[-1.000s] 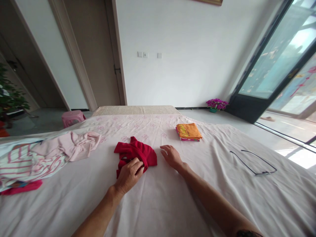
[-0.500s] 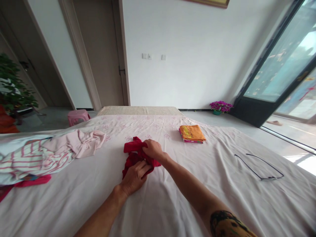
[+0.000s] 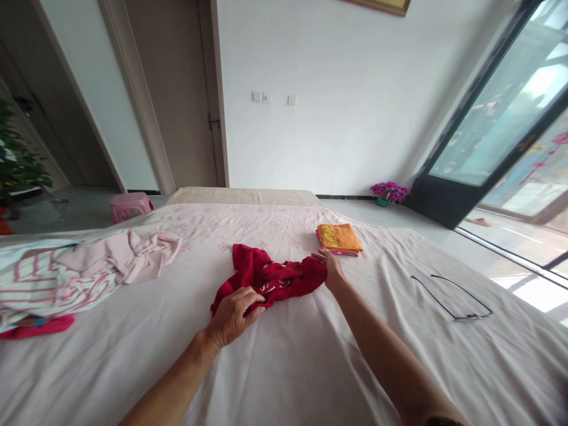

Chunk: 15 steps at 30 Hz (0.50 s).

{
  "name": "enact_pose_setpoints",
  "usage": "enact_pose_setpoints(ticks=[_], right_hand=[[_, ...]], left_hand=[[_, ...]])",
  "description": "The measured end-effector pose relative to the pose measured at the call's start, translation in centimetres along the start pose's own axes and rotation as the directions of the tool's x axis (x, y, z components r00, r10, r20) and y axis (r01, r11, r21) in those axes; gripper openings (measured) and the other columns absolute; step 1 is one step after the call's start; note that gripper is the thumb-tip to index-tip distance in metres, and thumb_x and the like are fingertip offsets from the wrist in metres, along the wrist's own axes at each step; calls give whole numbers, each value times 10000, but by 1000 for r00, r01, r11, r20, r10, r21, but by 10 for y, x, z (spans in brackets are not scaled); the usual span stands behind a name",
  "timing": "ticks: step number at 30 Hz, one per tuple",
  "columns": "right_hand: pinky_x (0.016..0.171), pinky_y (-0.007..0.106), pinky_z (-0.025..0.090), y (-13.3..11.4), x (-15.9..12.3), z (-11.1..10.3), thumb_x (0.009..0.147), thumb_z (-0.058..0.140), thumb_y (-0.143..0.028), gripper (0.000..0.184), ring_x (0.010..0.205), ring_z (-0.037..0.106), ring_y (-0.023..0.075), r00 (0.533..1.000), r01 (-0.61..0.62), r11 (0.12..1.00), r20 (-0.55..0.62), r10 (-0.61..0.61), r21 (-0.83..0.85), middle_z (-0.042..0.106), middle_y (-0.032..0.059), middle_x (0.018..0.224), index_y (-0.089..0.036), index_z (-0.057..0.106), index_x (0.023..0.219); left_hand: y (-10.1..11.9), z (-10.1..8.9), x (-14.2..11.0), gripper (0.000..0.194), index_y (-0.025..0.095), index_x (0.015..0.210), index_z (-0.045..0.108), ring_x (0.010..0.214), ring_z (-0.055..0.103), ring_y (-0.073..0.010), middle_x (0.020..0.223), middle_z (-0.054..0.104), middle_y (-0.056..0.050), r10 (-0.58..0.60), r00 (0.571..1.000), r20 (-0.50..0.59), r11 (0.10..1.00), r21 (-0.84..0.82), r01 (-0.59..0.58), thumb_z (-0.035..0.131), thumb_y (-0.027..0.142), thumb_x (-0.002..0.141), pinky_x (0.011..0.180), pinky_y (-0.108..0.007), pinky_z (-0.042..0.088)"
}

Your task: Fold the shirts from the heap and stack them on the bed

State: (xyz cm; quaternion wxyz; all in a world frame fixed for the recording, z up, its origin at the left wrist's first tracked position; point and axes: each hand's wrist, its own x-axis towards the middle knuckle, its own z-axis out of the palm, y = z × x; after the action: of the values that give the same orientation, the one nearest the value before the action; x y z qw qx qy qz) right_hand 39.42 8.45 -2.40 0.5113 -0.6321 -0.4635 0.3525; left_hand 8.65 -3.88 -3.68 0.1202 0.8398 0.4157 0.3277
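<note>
A crumpled red shirt (image 3: 277,278) with white lettering lies on the bed in front of me, drawn out sideways between my hands. My left hand (image 3: 235,313) is closed on its near left edge, fingers over the cloth and thumb toward me. At the shirt's right end, my right hand (image 3: 331,269) has hold of the fabric; the cloth partly hides its fingers. Just beyond that hand sits a folded stack of clothes with an orange piece (image 3: 339,238) on top, apart from the shirt.
A heap of unfolded clothes, with a pink garment (image 3: 128,254) and a striped one (image 3: 48,284), lies at the left. Black-framed glasses (image 3: 457,302) rest on the pale bedsheet (image 3: 284,367) at the right. A pink stool (image 3: 131,206) stands beyond the bed's far left edge.
My right hand has moved right with the shirt's end, spreading the bunched cloth and baring its white print. My left hand has shifted slightly left. The view has turned a little right.
</note>
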Motion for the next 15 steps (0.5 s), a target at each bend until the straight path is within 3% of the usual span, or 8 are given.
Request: enact_pose_setpoints(ticks=[3,4,6,9,11,13,15], right_hand=[[938,399,489,-11,0,4,794,517,-289,352,1058,629,251,984,179,956,52,-171,-233,675,93,1174,-217,651,1111],[995,404,446,-15,-3,6,778,538,-254,382,1123,595,255,960,277,894,130,-247,-351,662,82,1214,-228,658,1140],[1046,403,388,-22,-12,13,771,569,-227,453,1204,538,266,871,482,715,367,-328,-505,646,73,1262,-248,650,1216],[1022,369,375,-30,-28,24,756,639,-266,527,1226,517,272,682,694,535,677,-276,-481,630,67,1294,-275,617,1283],[982,347,380,-32,-36,30,751,652,-287,421,1152,555,264,618,750,459,753,-225,-477,661,72,1217,-256,669,1171],[924,317,392,-33,-40,35,773,613,-270,238,1017,597,232,654,727,447,726,-216,-522,697,70,1060,-216,699,989],[815,281,415,-32,-38,35,795,561,-259,137,850,606,191,754,618,573,613,-236,-539,692,44,875,-200,673,848]], left_hand=[[-6,0,1,288,251,1191,610,1029,632,-167,1076,666,-48,-105,976,-190,993,38,114,408,278,989,937,-306,497],[-10,0,1,315,245,1245,583,1071,622,-185,1120,659,-65,-138,955,-262,983,80,164,408,288,987,963,-330,488],[-17,2,2,413,218,1352,509,1152,591,-232,1221,631,-106,-191,917,-350,948,175,264,471,338,960,1000,-382,469],[-24,5,5,571,165,1424,434,1152,594,-261,1254,623,-145,-300,905,-302,880,279,384,564,356,902,958,-381,481],[-25,7,7,444,176,1321,534,1074,628,-235,1161,669,-116,-394,897,-199,839,322,439,555,298,894,894,-331,488],[-25,4,9,275,209,1149,622,1002,651,-205,1087,698,-75,-465,876,-129,815,322,481,503,250,904,843,-292,478],[-27,-5,10,230,225,1060,634,973,659,-196,1077,711,-60,-513,842,-166,802,257,540,455,254,919,826,-281,466]])
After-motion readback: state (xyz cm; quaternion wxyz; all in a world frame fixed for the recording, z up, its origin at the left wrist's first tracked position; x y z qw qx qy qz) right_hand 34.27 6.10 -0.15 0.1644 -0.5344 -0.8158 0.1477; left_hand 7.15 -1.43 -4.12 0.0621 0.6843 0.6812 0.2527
